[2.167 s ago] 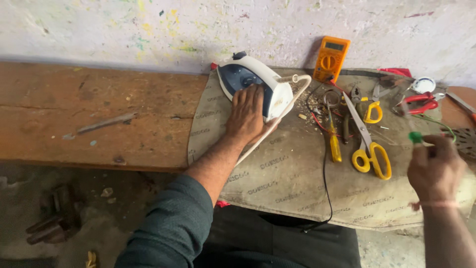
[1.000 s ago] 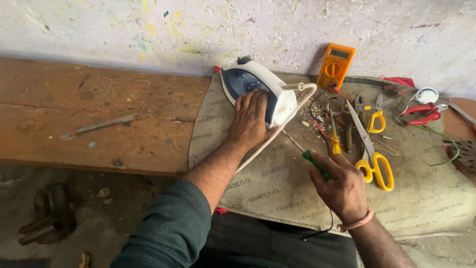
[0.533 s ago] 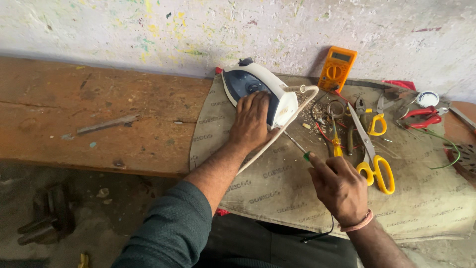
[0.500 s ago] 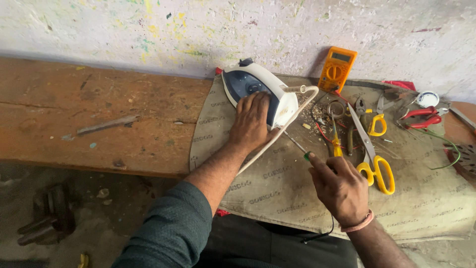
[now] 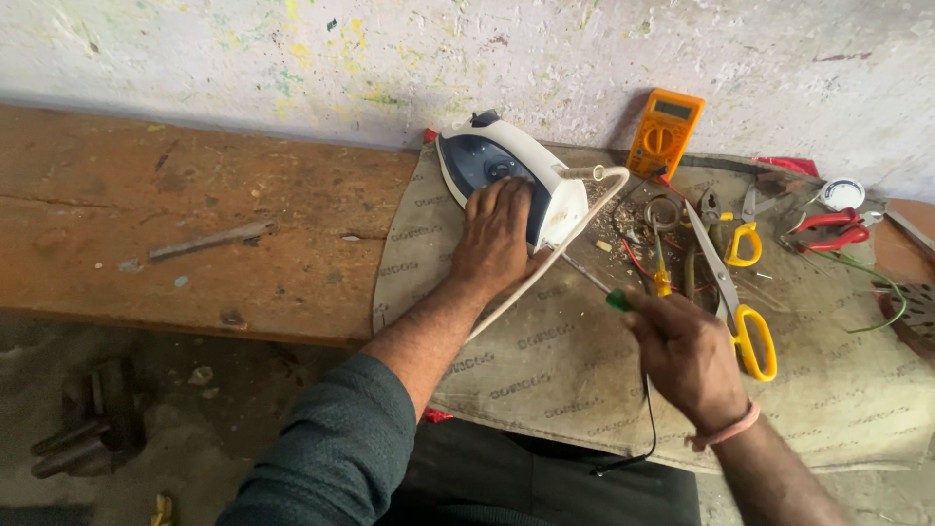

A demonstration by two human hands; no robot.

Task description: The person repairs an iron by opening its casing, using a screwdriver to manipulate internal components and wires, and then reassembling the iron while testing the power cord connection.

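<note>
A white and blue clothes iron (image 5: 497,161) lies on a beige mat (image 5: 565,360) spread over the wooden bench. My left hand (image 5: 499,236) rests flat on the iron's body, pressing on it. A white cord (image 5: 575,229) loops from the iron's rear past that hand. My right hand (image 5: 687,356) grips a green-handled screwdriver (image 5: 616,299), whose thin shaft points up-left toward the rear of the iron, just short of it.
An orange multimeter (image 5: 665,133) leans against the paint-flecked wall. Yellow-handled scissors (image 5: 740,312), red pliers (image 5: 828,226), small tools and wire scraps lie right of the iron. A metal strip (image 5: 209,241) lies on the bare bench (image 5: 195,224) at the left.
My right hand came in from the far right with the green screwdriver and brought its tip close to the iron's rear. My left hand has stayed on the iron.
</note>
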